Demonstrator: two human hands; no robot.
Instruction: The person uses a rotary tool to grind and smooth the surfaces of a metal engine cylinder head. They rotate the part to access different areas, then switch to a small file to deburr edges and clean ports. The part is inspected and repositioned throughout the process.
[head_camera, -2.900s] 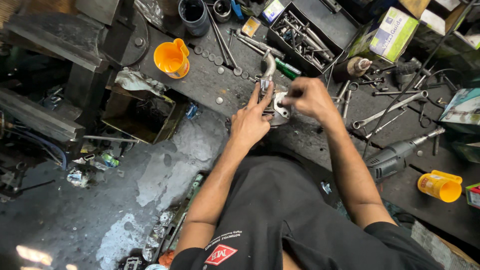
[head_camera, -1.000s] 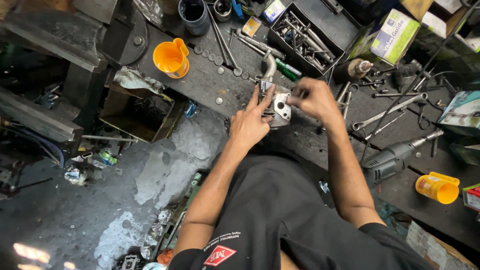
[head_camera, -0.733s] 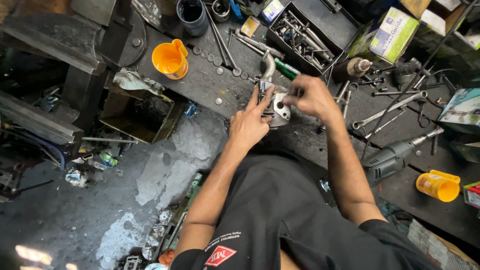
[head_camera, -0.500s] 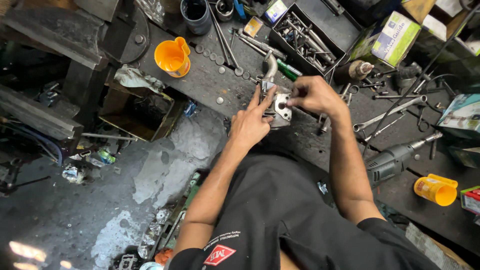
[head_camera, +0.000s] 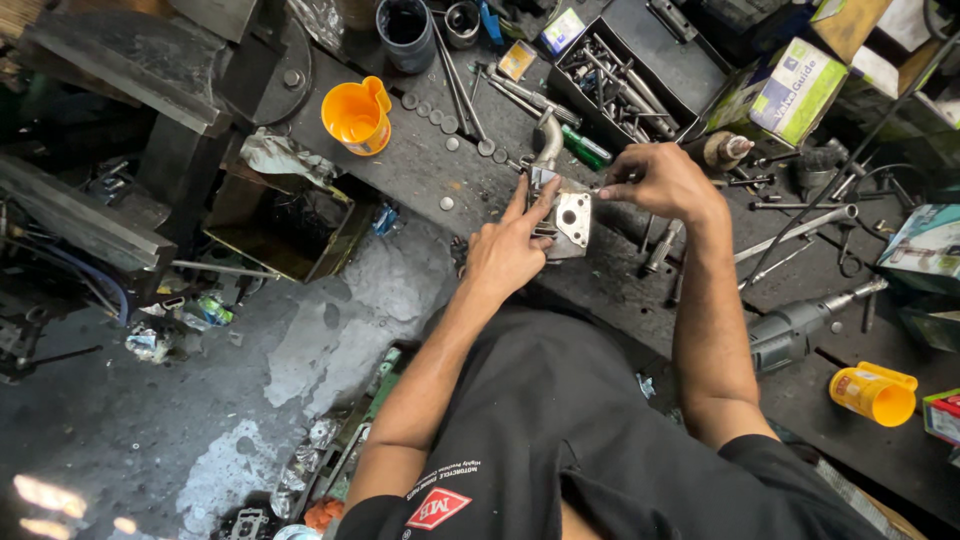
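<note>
My left hand (head_camera: 512, 248) grips a small silver metal engine part (head_camera: 568, 218) with a flat square face and a round hole, holding it at the edge of a dark workbench (head_camera: 420, 170). A curved metal pipe (head_camera: 547, 137) rises from the part's far side. Just right of the part, my right hand (head_camera: 660, 180) has its fingers pinched at the part's upper corner. What they pinch is too small to make out.
An orange plastic jug (head_camera: 356, 117) stands at the left of the bench, a second orange cup (head_camera: 875, 392) at the right. A black tray of tools (head_camera: 625, 80), loose wrenches (head_camera: 800, 228), a power drill (head_camera: 800, 328) and cardboard boxes (head_camera: 790, 90) crowd the bench. Grimy floor lies below left.
My right hand has shifted slightly up and right, off the face of the metal part. My left hand keeps its grip on the part.
</note>
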